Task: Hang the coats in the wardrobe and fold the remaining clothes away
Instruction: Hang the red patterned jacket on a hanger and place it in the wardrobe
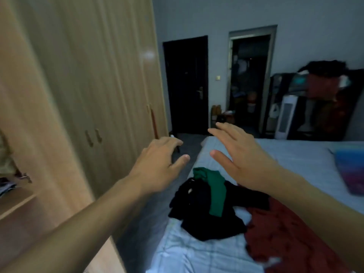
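Note:
A heap of clothes lies on the bed [197, 253]: a black garment [206, 219] with a green garment [215, 192] draped over it, and a red garment [285, 239] to their right. Both my arms reach forward above the heap. My left hand [159, 166] hovers over the gap between bed and wardrobe, fingers loosely bent, holding nothing. My right hand [238, 156] is spread flat above the bed, empty. The light wooden wardrobe [78, 95] fills the left side, one door swung open near me.
An open wardrobe shelf [13, 196] with folded items sits at far left. A dark door [186, 85] and an open doorway [250, 81] stand at the back. A white appliance [284, 117] and piled clothes [325, 89] fill the back right. A colourful box [350, 170] lies on the bed.

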Motion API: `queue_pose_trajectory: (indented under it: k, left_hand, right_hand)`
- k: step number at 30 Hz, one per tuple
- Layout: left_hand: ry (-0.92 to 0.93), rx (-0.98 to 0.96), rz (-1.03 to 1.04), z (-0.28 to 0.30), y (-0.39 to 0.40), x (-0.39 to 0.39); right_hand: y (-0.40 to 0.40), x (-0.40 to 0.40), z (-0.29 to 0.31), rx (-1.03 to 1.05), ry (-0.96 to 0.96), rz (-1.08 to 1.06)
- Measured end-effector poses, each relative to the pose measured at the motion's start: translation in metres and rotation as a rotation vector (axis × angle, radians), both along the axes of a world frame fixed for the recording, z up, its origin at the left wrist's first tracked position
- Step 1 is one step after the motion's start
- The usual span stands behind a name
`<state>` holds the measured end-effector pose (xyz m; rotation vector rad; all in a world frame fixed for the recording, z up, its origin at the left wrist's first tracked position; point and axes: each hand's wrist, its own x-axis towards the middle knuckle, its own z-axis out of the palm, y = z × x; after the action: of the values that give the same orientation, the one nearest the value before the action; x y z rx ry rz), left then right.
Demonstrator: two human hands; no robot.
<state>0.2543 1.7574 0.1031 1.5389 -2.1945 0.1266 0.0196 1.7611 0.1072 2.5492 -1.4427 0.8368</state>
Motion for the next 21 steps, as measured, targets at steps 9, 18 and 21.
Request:
queue_pose_trajectory:
  k: [9, 18, 21]
  left_hand:
    - [0.041, 0.124, -0.331, -0.044, -0.057, -0.158]
    - [0.164, 0.176, -0.496, -0.066, -0.137, -0.231]
    - [0.192, 0.182, -0.549, -0.074, -0.167, -0.246]
  right_hand:
    - [0.020, -0.154, -0.036, 0.103, 0.013, -0.368]
    - [-0.008, -0.223, -0.047, 0.170, -0.027, -0.555]
    - [-0.028, -0.237, -0.054, 0.204, -0.053, -0.612]
